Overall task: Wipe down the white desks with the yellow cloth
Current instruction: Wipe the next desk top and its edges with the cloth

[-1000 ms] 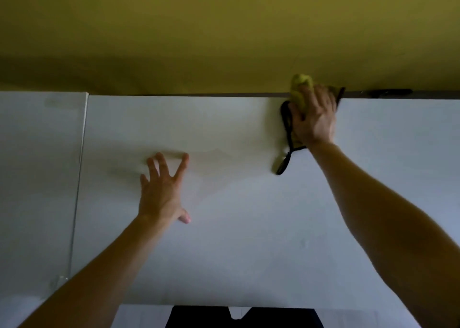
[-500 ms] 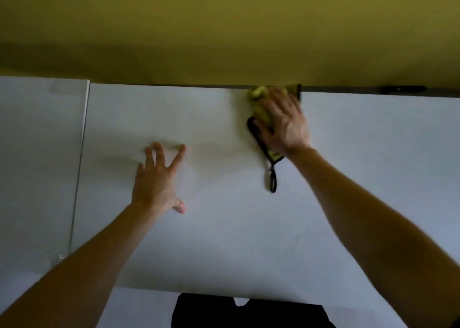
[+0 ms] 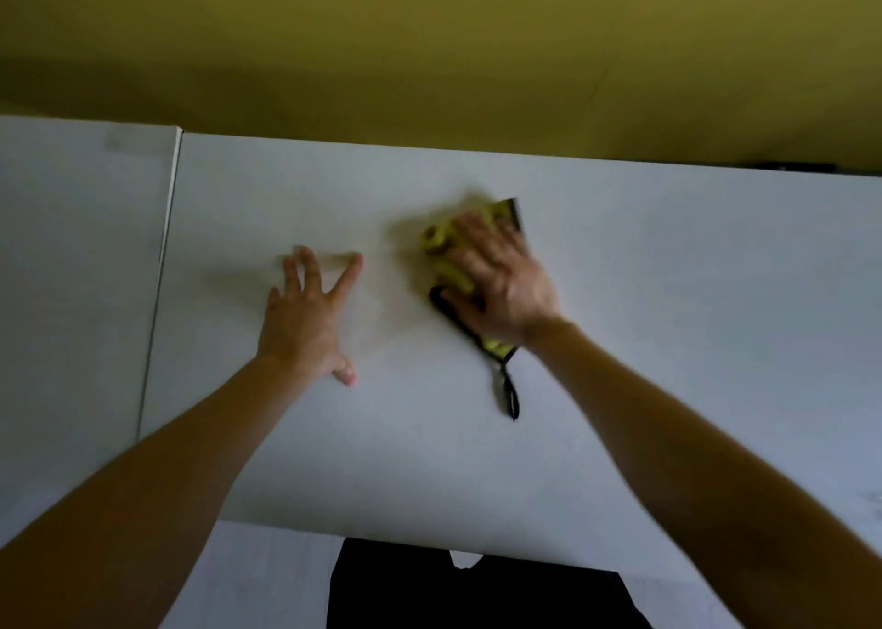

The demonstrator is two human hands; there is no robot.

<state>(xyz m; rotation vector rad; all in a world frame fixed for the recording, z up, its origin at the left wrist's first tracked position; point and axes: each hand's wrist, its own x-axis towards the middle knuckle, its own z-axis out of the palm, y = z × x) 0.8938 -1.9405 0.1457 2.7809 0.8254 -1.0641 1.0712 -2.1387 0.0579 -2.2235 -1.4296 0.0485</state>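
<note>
The right hand point(image 3: 501, 289) lies flat on the yellow cloth point(image 3: 446, 270), fingers stretched over it and pressing it onto the white tabletop point(image 3: 668, 342). The cloth is bunched under the fingers and slightly blurred. It sits near the middle of the view, well short of the tabletop's far edge at 12 o'clock. A black loop point(image 3: 510, 392) on the cloth trails toward 6 o'clock from under the wrist.

At 9 o'clock from the cloth, near it but apart, the left hand point(image 3: 305, 323) rests palm down with its fingers spread wide, holding nothing.

Bare white surface stretches broadly toward 3 o'clock of the right hand, and toward 6 o'clock to the near edge. Toward 9 o'clock, beyond the left hand, a thin seam point(image 3: 160, 275) separates this tabletop from a second tabletop point(image 3: 71, 270) butted against it. A yellow wall point(image 3: 429, 55) rises behind the far edge. Dark clothing point(image 3: 477, 590) shows below the near edge at 6 o'clock.
</note>
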